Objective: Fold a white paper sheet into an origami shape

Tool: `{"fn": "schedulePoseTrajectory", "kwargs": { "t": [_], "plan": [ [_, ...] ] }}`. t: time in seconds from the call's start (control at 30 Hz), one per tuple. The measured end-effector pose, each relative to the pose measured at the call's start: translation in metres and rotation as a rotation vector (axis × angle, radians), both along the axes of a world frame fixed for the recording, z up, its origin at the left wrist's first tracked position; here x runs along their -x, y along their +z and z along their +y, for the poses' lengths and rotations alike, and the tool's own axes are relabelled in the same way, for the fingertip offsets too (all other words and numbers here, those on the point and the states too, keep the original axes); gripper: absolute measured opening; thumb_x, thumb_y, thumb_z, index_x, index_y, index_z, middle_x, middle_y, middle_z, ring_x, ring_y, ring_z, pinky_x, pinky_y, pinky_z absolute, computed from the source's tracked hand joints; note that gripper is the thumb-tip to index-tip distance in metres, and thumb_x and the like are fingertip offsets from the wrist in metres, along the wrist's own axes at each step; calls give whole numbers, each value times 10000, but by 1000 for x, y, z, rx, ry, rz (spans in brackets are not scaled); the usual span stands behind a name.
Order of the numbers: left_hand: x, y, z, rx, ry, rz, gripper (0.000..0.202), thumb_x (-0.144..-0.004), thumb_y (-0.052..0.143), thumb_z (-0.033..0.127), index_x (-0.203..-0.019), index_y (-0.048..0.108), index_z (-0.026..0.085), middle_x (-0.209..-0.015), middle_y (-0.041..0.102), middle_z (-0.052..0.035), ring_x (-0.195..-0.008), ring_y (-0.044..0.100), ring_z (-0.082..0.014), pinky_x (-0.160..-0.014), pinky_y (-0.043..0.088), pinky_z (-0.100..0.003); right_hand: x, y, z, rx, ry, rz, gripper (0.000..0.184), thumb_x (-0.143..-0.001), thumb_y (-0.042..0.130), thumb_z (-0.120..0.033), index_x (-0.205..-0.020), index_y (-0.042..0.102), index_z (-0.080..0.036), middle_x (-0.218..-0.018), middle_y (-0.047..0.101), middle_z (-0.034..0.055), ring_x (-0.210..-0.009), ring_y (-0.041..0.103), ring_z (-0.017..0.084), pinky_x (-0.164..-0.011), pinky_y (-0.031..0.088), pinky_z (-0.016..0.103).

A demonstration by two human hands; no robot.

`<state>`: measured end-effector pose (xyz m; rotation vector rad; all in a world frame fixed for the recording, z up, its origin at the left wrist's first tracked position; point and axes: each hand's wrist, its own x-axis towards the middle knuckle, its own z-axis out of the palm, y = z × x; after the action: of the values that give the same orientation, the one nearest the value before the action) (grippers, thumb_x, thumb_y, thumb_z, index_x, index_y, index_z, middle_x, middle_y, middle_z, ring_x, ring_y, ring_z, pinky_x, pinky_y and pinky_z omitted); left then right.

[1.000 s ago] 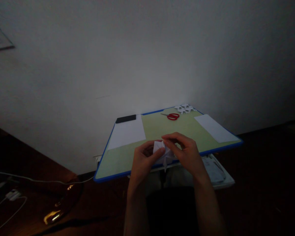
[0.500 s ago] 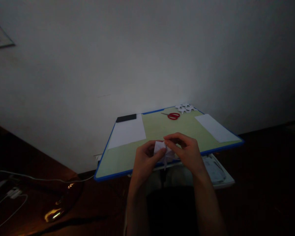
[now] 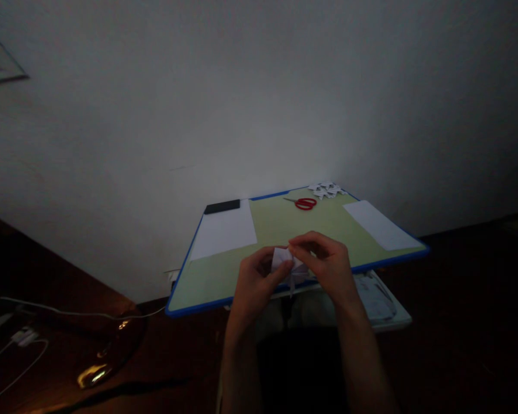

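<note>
A small piece of folded white paper (image 3: 280,257) is held up over the table's near edge, with creased flaps and a point hanging down. My left hand (image 3: 259,277) grips its left side, the thumb lying across the front. At its top, my right hand (image 3: 322,257) pinches the paper between thumb and index finger. Parts of the paper are hidden behind the fingers, and the dim light blurs its folds.
The pale green tabletop (image 3: 280,221) has a blue rim. On it lie red-handled scissors (image 3: 305,203), several folded white paper pieces (image 3: 327,190), a white sheet (image 3: 224,233) under a dark flat object (image 3: 222,206), and a white strip of paper (image 3: 380,224). A wall stands behind.
Both hands keep their hold on the folded paper, almost unmoved. The whole view has shifted very slightly.
</note>
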<state>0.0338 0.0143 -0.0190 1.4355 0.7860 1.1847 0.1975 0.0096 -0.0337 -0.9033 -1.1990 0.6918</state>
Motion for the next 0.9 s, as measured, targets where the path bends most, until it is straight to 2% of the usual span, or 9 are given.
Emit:
{"fn": "schedulePoseTrajectory", "kwargs": {
  "t": [0.23,0.37,0.47,0.63,0.8,0.9],
  "plan": [
    [-1,2,-2,-16,18,-10,211,-815,869,268,-996,841,164,-871,826,-62,-823,758,-210,-783,589,-293,-2,0,0,-40,-4,-18,39,-865,831,-266,-889,819,-238,-847,787,14,-789,688,191,-738,519,323],
    [3,2,-3,-6,-30,-20,311,-819,859,288,-1102,840,162,-984,850,-95,-927,786,-254,-860,601,-332,-3,-2,1,-57,-11,-49,28,-885,817,-258,-905,819,-238,-855,779,16,-803,691,197,-749,523,329],
    [4,1,-2,-2,-52,-32,374,-806,879,273,-1161,827,170,-1021,853,-101,-940,790,-254,-860,600,-326,-4,-2,1,-61,-13,-52,32,-889,820,-265,-912,820,-242,-863,780,15,-808,690,196,-754,524,328],
    [2,0,-1,-14,-42,-16,333,-823,880,268,-1137,825,172,-976,851,-89,-883,780,-229,-785,589,-288,-5,-2,1,-73,-19,-68,25,-894,814,-267,-907,821,-246,-862,782,19,-803,681,199,-743,521,334],
    [1,-1,0,-20,-54,-32,317,-824,901,290,-1105,828,165,-1026,852,-103,-907,781,-233,-827,595,-307,-5,-3,0,-81,-15,-71,28,-897,813,-263,-919,826,-253,-860,777,16,-811,680,200,-755,522,336],
    [2,0,0,-8,-62,-32,302,-813,914,278,-1078,827,164,-1006,853,-95,-856,773,-214,-792,587,-289,-4,-1,-1,-77,-10,-75,30,-895,807,-252,-921,823,-249,-857,772,17,-808,683,197,-755,524,333]
  ]
}}
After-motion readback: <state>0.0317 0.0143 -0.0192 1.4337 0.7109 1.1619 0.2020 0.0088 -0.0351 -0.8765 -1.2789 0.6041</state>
